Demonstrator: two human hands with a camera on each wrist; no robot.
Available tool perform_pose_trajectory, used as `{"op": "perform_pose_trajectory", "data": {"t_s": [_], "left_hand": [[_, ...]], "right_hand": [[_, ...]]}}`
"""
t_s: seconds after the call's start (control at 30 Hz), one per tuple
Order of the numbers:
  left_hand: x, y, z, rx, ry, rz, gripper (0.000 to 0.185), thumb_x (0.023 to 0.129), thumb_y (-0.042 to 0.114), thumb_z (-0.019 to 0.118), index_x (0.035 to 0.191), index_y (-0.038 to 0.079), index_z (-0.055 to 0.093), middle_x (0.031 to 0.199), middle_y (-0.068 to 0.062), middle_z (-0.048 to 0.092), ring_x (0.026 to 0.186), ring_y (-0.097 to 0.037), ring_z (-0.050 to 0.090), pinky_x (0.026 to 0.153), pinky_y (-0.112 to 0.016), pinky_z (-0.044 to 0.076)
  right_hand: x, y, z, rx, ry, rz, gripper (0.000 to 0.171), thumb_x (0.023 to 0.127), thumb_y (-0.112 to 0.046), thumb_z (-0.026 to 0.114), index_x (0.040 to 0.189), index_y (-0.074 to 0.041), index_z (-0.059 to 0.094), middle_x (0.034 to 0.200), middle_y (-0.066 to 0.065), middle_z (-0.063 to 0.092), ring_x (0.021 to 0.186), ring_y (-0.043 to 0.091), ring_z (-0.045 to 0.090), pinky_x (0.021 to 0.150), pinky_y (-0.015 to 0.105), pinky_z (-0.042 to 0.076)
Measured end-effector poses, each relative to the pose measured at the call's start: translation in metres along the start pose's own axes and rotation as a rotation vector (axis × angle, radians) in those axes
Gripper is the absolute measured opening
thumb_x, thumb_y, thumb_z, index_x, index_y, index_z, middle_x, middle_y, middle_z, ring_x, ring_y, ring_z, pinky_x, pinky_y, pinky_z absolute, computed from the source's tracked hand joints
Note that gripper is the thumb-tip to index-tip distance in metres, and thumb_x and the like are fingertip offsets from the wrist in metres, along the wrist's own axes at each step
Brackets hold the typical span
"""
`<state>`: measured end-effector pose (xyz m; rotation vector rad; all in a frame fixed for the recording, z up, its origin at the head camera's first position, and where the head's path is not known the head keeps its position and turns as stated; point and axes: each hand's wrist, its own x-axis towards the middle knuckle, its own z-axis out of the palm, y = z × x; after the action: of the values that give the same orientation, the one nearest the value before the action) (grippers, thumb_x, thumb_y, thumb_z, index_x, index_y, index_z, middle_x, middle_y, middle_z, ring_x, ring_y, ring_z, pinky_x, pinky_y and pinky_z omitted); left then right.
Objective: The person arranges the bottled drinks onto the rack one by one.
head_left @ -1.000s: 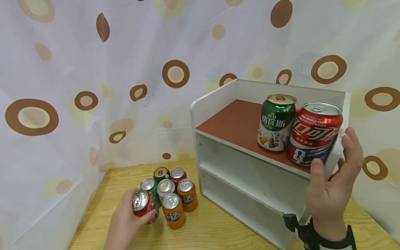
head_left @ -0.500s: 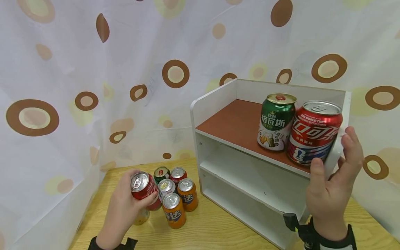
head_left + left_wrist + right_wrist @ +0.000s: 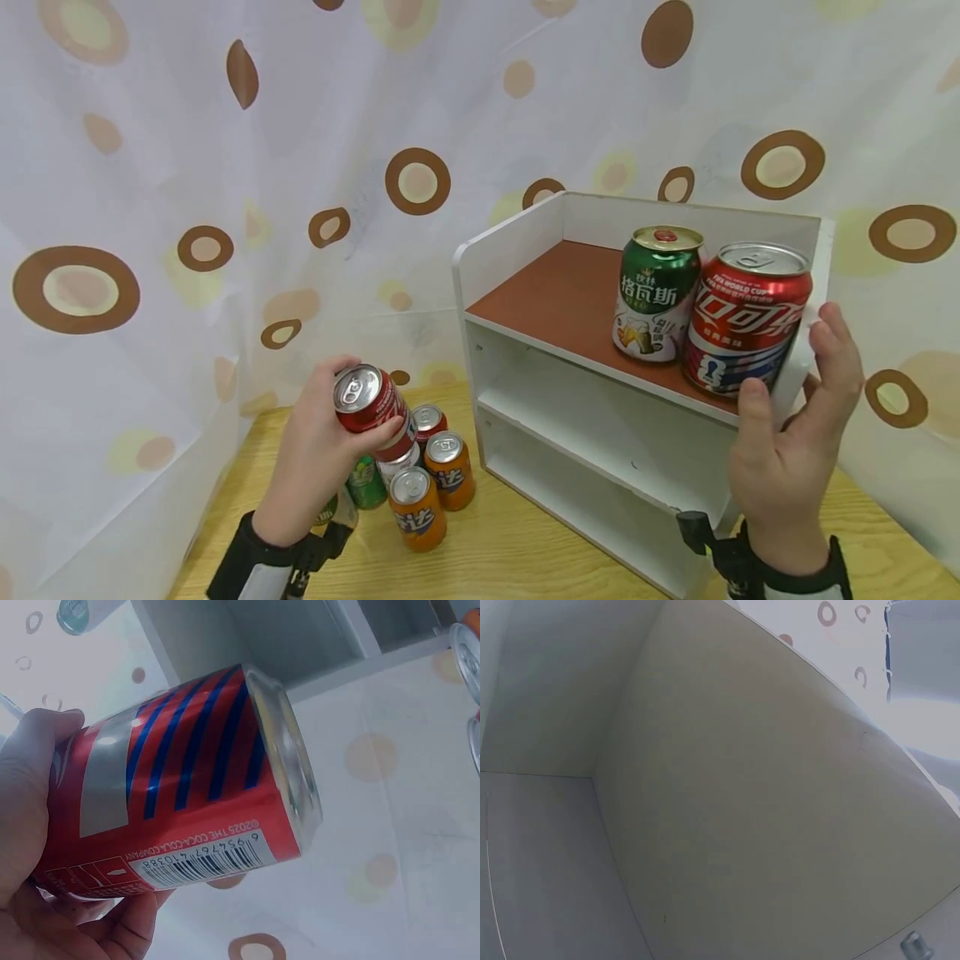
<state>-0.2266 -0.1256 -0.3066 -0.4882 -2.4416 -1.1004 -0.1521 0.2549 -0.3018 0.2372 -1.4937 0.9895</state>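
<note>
My left hand (image 3: 322,433) grips a red Coca-Cola can (image 3: 375,408) round its side, tilted and raised over a cluster of cans. In the left wrist view, the can's (image 3: 172,780) striped side and barcode face the camera. At the right end of the white shelf unit (image 3: 468,287), my right hand (image 3: 798,450) rests with fingers extended along the outer side and thumb at the front edge. Close to that thumb stands a larger red Coca-Cola can (image 3: 746,325) on the top shelf. Beside it is a green and white can (image 3: 656,296).
Two orange cans (image 3: 415,512), a green can (image 3: 366,483), a red can (image 3: 429,421) and a partly hidden pale can stand on the wooden table (image 3: 510,550). Another can (image 3: 341,510) shows behind my left wrist. A patterned curtain (image 3: 345,100) hangs behind and at left.
My left hand has lifted the red Coca-Cola can off the table and moved it up and slightly right, tilting it. My right hand has stayed at the shelf unit's side.
</note>
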Motion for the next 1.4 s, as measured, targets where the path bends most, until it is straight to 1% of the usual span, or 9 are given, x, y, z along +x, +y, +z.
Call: {"op": "perform_pose_trajectory", "data": {"t_s": [0.1, 0.37, 0.47, 0.7, 0.9, 1.03, 1.27, 1.4], "left_hand": [[0.005, 0.005, 0.001, -0.02, -0.006, 0.016, 0.074, 0.078, 0.015, 0.091, 0.135, 0.004, 0.045, 0.126, -0.016, 0.06, 0.111, -0.034, 0.067, 0.089, -0.052, 0.06], [0.014, 0.011, 0.003, -0.007, 0.007, 0.08, 0.076, 0.077, 0.015, 0.092, 0.135, 0.005, 0.045, 0.126, -0.017, 0.06, 0.111, -0.035, 0.066, 0.088, -0.053, 0.061], [0.017, 0.012, 0.003, -0.015, 0.004, 0.097, 0.076, 0.077, 0.015, 0.092, 0.135, 0.005, 0.044, 0.125, -0.017, 0.06, 0.111, -0.034, 0.066, 0.088, -0.053, 0.061], [0.028, 0.01, 0.004, -0.04, -0.034, 0.109, 0.075, 0.079, 0.015, 0.09, 0.137, 0.005, 0.044, 0.127, -0.018, 0.06, 0.111, -0.034, 0.066, 0.088, -0.051, 0.061], [0.041, 0.014, 0.001, -0.063, -0.069, 0.109, 0.071, 0.082, 0.015, 0.088, 0.137, 0.006, 0.043, 0.127, -0.018, 0.06, 0.112, -0.034, 0.065, 0.09, -0.052, 0.06], [0.05, 0.019, -0.001, -0.093, -0.082, 0.128, 0.071, 0.082, 0.012, 0.088, 0.136, 0.006, 0.043, 0.128, -0.017, 0.061, 0.113, -0.033, 0.066, 0.091, -0.051, 0.06], [0.07, 0.037, -0.005, -0.114, -0.105, 0.184, 0.067, 0.084, 0.013, 0.086, 0.135, 0.006, 0.043, 0.128, -0.016, 0.062, 0.114, -0.033, 0.065, 0.092, -0.051, 0.06], [0.081, 0.046, -0.005, -0.125, -0.114, 0.208, 0.069, 0.083, 0.012, 0.086, 0.136, 0.008, 0.041, 0.129, -0.015, 0.06, 0.115, -0.031, 0.064, 0.089, -0.049, 0.061]], "right_hand": [[0.0, 0.0, -0.001, -0.005, -0.007, -0.001, 0.044, 0.101, -0.012, 0.05, 0.136, 0.011, 0.035, 0.16, 0.012, 0.034, 0.15, 0.026, 0.029, 0.11, 0.03, 0.025], [0.0, -0.001, -0.001, -0.009, -0.01, -0.001, 0.045, 0.1, -0.01, 0.049, 0.136, 0.011, 0.035, 0.16, 0.012, 0.034, 0.15, 0.026, 0.029, 0.109, 0.03, 0.025], [0.0, -0.001, -0.002, -0.007, -0.009, -0.002, 0.045, 0.1, -0.011, 0.049, 0.136, 0.012, 0.035, 0.16, 0.012, 0.034, 0.15, 0.026, 0.029, 0.109, 0.03, 0.025], [-0.001, 0.0, -0.002, -0.018, -0.016, -0.004, 0.046, 0.101, -0.012, 0.049, 0.137, 0.012, 0.035, 0.16, 0.013, 0.034, 0.15, 0.025, 0.029, 0.108, 0.03, 0.024], [0.0, 0.001, -0.002, -0.004, -0.015, -0.016, 0.047, 0.101, -0.013, 0.05, 0.137, 0.013, 0.035, 0.16, 0.013, 0.035, 0.149, 0.026, 0.03, 0.108, 0.03, 0.025], [0.001, 0.001, -0.001, -0.008, -0.013, -0.024, 0.047, 0.102, -0.015, 0.051, 0.137, 0.013, 0.036, 0.16, 0.014, 0.035, 0.149, 0.026, 0.029, 0.108, 0.029, 0.026], [0.0, 0.003, -0.002, -0.017, -0.015, -0.018, 0.047, 0.101, -0.014, 0.05, 0.137, 0.012, 0.035, 0.16, 0.014, 0.034, 0.15, 0.026, 0.029, 0.108, 0.03, 0.025], [-0.001, 0.005, -0.003, -0.017, -0.015, -0.015, 0.047, 0.101, -0.013, 0.05, 0.138, 0.012, 0.035, 0.16, 0.013, 0.034, 0.15, 0.026, 0.029, 0.108, 0.03, 0.025]]}}
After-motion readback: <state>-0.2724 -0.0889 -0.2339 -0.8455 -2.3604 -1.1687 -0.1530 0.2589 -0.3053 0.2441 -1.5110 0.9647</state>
